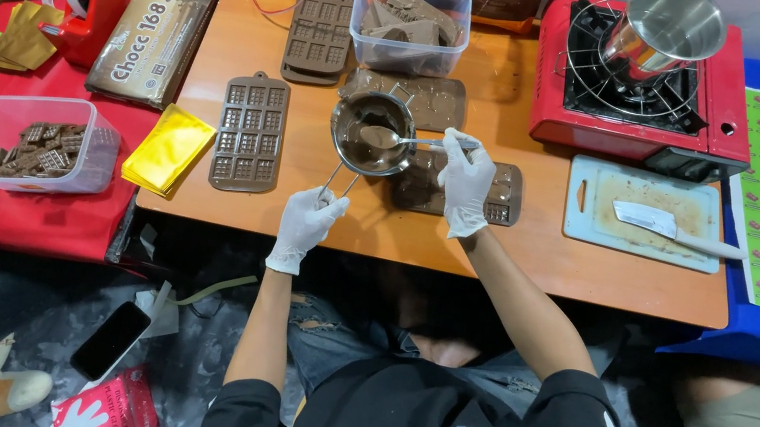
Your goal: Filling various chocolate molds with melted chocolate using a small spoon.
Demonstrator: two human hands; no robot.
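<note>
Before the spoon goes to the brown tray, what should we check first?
1. Left hand grips the pot handle: ok.
2. Right hand holds the spoon: ok.
3. Spoon carries melted chocolate: ok.
4. Small pot is level: cannot tell.
5. Mold under the right hand is free of spills: cannot tell, partly hidden.
6. Knife lies on the cutting board, away from both hands: ok.

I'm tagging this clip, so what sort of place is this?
Probably a small home chocolate-making setup on a low wooden table: brown bar moulds, a red portable gas stove with a steel pot, and a small pan of melted chocolate held by gloved hands.
</note>
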